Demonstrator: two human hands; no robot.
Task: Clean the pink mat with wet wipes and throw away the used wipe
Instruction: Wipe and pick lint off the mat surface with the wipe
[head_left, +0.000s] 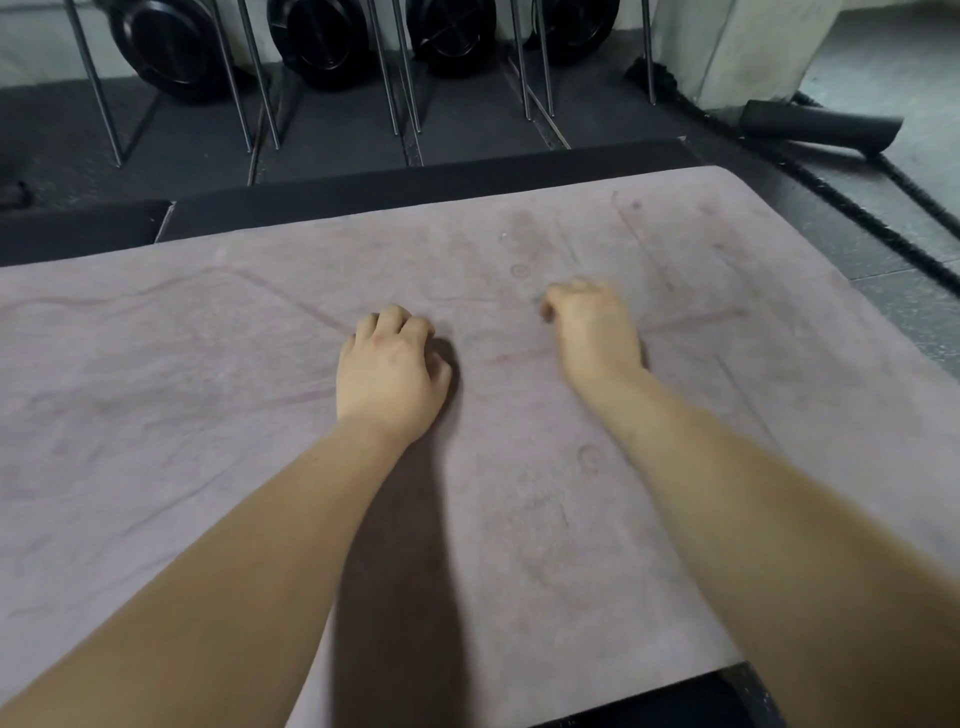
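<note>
Bare arms (218, 582) reach over the pink mat (156, 415). Left hand (387, 371) rests there, fingers curled, empty. Right hand (592, 332) is curled, too blurry to tell more

The place is a gym: black round weight plates (322, 41) stand beyond the pink mat's (156, 415) far edge, with a thick battle rope (852, 208) on dark rubber flooring (467, 124).

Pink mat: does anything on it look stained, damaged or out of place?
The pink mat is soiled: faint ring marks, one beyond the hands, one beside the right forearm, and reddish streaks toward the far right corner. No tear or spill. Oddly for wiping, no wipe shows in the left hand or the blurred right hand.
</note>
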